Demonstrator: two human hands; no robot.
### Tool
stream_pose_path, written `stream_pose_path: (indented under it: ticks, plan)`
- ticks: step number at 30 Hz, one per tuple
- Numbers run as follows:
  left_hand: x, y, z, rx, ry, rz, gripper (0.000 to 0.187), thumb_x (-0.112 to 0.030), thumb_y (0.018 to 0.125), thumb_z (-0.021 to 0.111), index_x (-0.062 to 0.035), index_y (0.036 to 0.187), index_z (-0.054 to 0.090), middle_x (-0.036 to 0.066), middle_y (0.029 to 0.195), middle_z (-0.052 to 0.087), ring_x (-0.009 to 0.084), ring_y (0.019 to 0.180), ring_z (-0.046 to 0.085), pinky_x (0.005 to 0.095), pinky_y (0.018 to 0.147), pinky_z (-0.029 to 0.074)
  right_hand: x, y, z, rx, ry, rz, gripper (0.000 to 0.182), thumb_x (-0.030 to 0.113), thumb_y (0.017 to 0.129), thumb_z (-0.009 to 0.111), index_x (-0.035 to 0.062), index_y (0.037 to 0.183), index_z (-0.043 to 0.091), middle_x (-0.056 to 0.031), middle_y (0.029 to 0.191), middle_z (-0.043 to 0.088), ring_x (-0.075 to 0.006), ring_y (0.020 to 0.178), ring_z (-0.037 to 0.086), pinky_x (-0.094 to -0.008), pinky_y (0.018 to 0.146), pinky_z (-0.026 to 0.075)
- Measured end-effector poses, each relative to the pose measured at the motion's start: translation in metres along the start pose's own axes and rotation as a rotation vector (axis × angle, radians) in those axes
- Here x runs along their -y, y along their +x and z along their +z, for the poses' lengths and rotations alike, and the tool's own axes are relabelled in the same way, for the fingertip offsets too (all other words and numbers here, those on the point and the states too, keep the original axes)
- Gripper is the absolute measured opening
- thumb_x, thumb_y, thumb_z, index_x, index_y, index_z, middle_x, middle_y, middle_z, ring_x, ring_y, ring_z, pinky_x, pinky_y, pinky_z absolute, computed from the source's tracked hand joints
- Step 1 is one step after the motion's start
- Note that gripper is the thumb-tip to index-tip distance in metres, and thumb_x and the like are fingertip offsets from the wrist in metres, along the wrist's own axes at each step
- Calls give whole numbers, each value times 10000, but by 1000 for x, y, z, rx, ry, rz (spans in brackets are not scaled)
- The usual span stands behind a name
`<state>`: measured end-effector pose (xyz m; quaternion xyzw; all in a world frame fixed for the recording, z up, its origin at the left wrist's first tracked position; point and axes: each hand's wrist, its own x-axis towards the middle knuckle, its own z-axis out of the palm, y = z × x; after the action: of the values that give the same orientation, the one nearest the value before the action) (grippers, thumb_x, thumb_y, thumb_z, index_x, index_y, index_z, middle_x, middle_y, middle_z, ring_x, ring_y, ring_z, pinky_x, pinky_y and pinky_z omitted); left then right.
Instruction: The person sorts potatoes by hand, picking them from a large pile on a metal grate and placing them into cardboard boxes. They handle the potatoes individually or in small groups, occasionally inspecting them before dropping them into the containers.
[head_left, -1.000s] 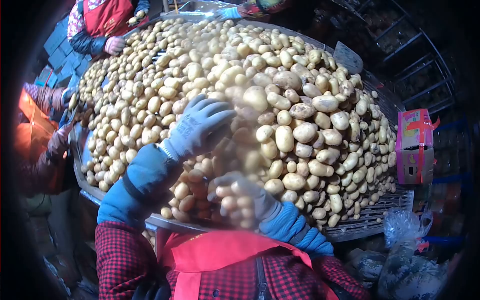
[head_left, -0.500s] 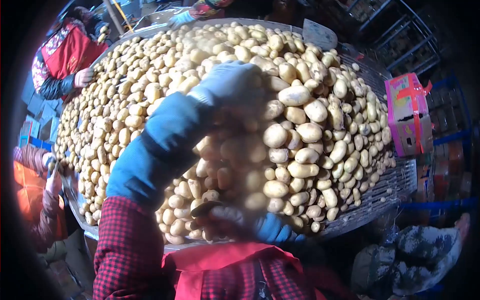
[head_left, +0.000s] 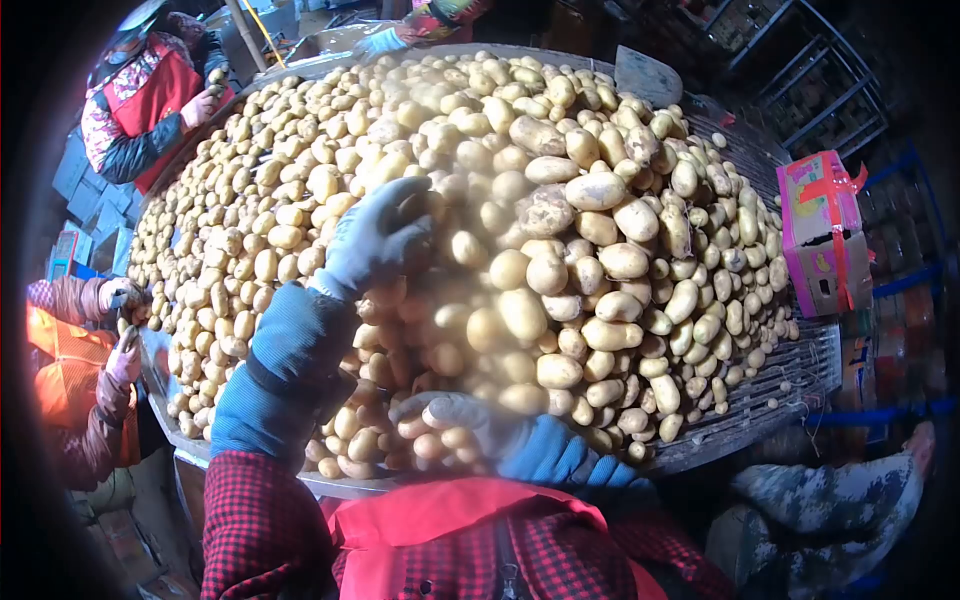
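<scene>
A large heap of potatoes [head_left: 597,191] lies in front of me, on a wide table. My left hand [head_left: 380,238], in a pale work glove, hovers over the middle of the heap. Its fingers and thumb curve apart, and I see nothing between them. Nearer to me, at the front edge, is my gloved right hand [head_left: 470,420]. Its fingers reach left over a few potatoes [head_left: 458,438], stretched rather than wrapped round any. A hazy patch blurs the potatoes between my hands.
A pink carton [head_left: 815,240] with red tape stands at the right, beside the slatted table edge [head_left: 790,385]. A flat scoop blade [head_left: 648,77] sits at the far edge. Two people [head_left: 150,100] work along the left side, and another person's gloved hand [head_left: 385,42] is at the back.
My left hand has moved left and toward me, and its fingers have opened. The dark potato at my right hand is no longer seen there, and its fingers are now stretched out.
</scene>
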<state>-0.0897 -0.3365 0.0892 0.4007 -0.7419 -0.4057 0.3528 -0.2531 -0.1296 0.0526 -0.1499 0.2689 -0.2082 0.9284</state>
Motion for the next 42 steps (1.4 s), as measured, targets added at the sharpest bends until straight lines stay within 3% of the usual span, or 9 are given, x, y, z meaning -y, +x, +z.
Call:
stream_pose_path:
  ticks: [3, 4, 7, 12, 17, 22, 28, 31, 42]
  plan:
    - [20, -19, -24, -57, -522, -185, 502, -239, 1008, 619, -29, 1453, 521, 90, 1206, 662, 152, 1041, 623, 283, 924, 510, -6, 6, -8, 95, -13, 10, 595, 430, 972, 587, 106, 1461, 486, -96, 1280, 630, -150, 982, 618, -277, 817, 490]
    - [20, -32, -26, -126, -382, -97, 514, -266, 1009, 604, -30, 1457, 516, 93, 1204, 666, 153, 1020, 634, 275, 906, 515, -9, 15, -17, 173, 193, 36, 503, 245, 1009, 611, 101, 1462, 447, -166, 1378, 579, -244, 975, 692, -257, 576, 563]
    - [26, -71, -29, -357, 398, 205, 554, -354, 1013, 560, -44, 1470, 510, 107, 1213, 676, 168, 966, 671, 270, 852, 542, -2, 5, -6, 71, 0, 51, 586, 454, 970, 607, 116, 1433, 484, -115, 1314, 625, -162, 978, 633, -273, 766, 506]
    - [12, -122, -28, -412, -1340, -326, 763, -672, 993, 466, -146, 1544, 421, 136, 1232, 678, 161, 817, 676, 267, 662, 567, -4, 10, -5, 22, -18, 68, 570, 409, 963, 648, 127, 1429, 478, -210, 1370, 578, -225, 908, 668, -343, 661, 573]
    - [8, -170, -39, -353, -1274, -230, 797, -644, 988, 521, -147, 1585, 342, 117, 1226, 667, 122, 767, 614, 228, 549, 460, -16, 19, -3, 156, 145, 72, 509, 337, 1028, 601, 111, 1466, 473, -192, 1314, 620, -214, 984, 698, -251, 678, 540]
    - [19, -217, -32, -412, -1008, -222, 497, 12, 1027, 547, -150, 1476, 409, 90, 1246, 648, 80, 869, 626, 189, 593, 493, -23, 21, 4, 65, 110, 131, 570, 393, 991, 649, 106, 1456, 484, -204, 1310, 615, -221, 950, 673, -276, 692, 552]
    - [13, -264, -27, -651, -801, -231, 722, -663, 1018, 428, -149, 1525, 445, 136, 1163, 709, 162, 819, 707, 254, 553, 537, -33, 24, 32, -51, -112, 116, 626, 462, 956, 658, 103, 1444, 502, -193, 1311, 627, -180, 935, 644, -316, 725, 571]
    - [-9, -305, -37, -743, -1233, -241, 688, -539, 1011, 561, -145, 1552, 402, 106, 1217, 678, 116, 814, 657, 228, 597, 509, -38, 35, 23, -15, -205, 193, 654, 494, 949, 650, 104, 1451, 495, -182, 1334, 623, -157, 948, 647, -301, 728, 569]
    - [-56, -678, 57, -2102, -327, -590, 531, -472, 981, 651, -106, 1358, 579, 92, 1100, 680, 154, 753, 654, 252, 587, 520, -88, 83, 38, -107, -280, -64, 684, 543, 1060, 376, -16, 1448, 449, -184, 1317, 612, -317, 1062, 670, -338, 718, 620]
